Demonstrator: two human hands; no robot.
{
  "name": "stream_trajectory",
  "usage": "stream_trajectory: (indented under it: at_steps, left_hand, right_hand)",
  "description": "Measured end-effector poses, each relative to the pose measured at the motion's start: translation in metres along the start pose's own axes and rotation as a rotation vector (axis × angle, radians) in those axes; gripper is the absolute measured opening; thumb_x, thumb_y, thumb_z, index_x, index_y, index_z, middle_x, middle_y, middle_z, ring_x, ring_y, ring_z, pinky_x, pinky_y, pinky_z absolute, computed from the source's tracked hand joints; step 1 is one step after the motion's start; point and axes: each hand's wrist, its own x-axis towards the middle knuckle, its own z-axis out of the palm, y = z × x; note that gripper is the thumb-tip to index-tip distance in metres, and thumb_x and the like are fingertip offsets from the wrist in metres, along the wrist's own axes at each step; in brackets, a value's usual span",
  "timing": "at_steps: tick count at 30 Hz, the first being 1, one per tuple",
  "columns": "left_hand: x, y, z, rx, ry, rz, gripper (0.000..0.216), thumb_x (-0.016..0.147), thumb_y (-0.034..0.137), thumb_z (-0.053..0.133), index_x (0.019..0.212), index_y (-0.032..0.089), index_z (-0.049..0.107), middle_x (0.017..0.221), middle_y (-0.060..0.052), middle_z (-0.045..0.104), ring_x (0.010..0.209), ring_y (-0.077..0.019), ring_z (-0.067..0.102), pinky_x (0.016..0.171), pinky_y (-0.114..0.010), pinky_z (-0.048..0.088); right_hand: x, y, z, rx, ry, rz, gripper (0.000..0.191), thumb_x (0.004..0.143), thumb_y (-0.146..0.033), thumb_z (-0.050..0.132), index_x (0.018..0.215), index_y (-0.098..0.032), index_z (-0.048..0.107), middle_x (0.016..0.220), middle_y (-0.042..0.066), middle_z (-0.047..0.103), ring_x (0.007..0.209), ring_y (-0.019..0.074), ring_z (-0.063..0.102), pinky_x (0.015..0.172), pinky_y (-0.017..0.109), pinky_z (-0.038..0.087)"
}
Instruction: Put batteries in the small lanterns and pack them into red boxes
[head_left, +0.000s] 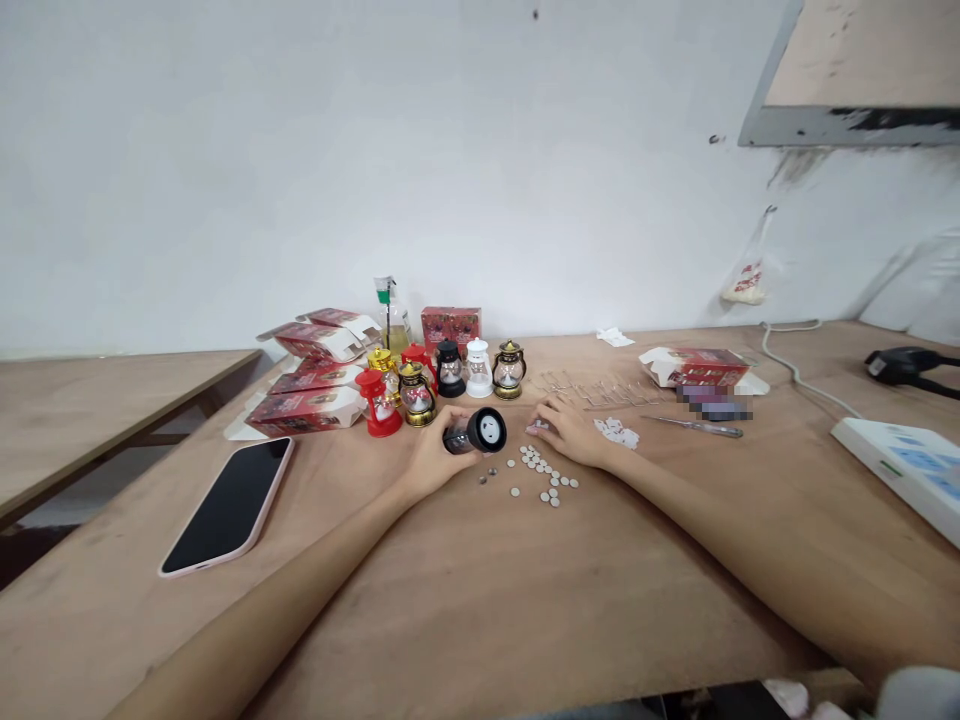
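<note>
Well inside the table (525, 600) edges, left hand (431, 452) holds black lantern (477, 432).

Bare forearms (long, slim), bare left hand (429, 458), bare right hand (574, 432)

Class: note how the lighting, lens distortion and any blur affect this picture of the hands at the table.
Head view: soft, even light, only faint shadows under the left hand and its black lantern; the wide lens bows the far edge of the table; a pixelated patch hides something beside the red box.
</note>
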Motion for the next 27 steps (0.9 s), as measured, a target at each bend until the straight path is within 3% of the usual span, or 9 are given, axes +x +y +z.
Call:
stream_trajectory:
  at_steps: [10,17,27]
  left_hand:
    - [0.000,0.001,-0.001,0.029,-0.004,-0.014,0.045,0.060,0.027,0.074,0.099,0.019,0.054,0.100,-0.004,0.066,0.094,-0.0220,0.062,0.087,-0.035,0.047]
    - [0.000,-0.002,0.000,0.027,0.002,0.024,0.044,0.061,0.027,0.073,0.100,0.020,0.054,0.100,-0.004,0.066,0.094,-0.0210,0.062,0.087,-0.034,0.046]
    - [-0.002,0.008,-0.002,0.159,-0.036,0.042,0.040,0.061,0.023,0.070,0.097,0.020,0.053,0.102,-0.003,0.066,0.095,-0.0219,0.062,0.085,-0.034,0.047]
  right_hand:
    - [0.000,0.002,-0.001,0.116,0.035,0.049,0.017,0.088,-0.037,0.055,0.086,-0.020,0.054,0.091,0.007,0.059,0.090,0.0216,0.052,0.083,0.038,0.042]
    - [-0.002,-0.005,-0.004,0.115,0.082,-0.051,0.019,0.091,-0.037,0.048,0.082,-0.021,0.053,0.085,0.006,0.060,0.086,0.0225,0.055,0.082,0.040,0.042]
    - [-0.010,-0.020,0.002,0.201,0.431,-0.040,0.027,0.096,-0.032,0.033,0.093,-0.022,0.059,0.081,0.008,0.063,0.079,0.0218,0.061,0.072,0.039,0.050]
